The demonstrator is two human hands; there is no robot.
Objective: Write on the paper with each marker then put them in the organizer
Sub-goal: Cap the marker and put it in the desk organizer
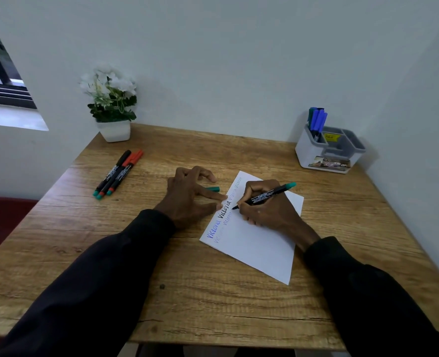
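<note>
Our right hand [264, 202] grips the uncapped marker [267, 195], tip on the paper [254, 243] | left hand [187, 194] open, fingertips pinning the paper's edge | cap [213, 188] just beyond them | organizer [316, 153] far right, nearest our right hand | three markers [118, 173] wait left on the tabletop [187, 292].

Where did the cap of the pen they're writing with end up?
The green cap lies on the table, just beyond the left hand's fingers, left of the paper.

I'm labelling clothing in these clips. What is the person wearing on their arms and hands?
Both arms are in long, dark, plain sleeves reaching the wrists. The left hand and right hand are bare: no gloves, rings, watch or markings show.
</note>
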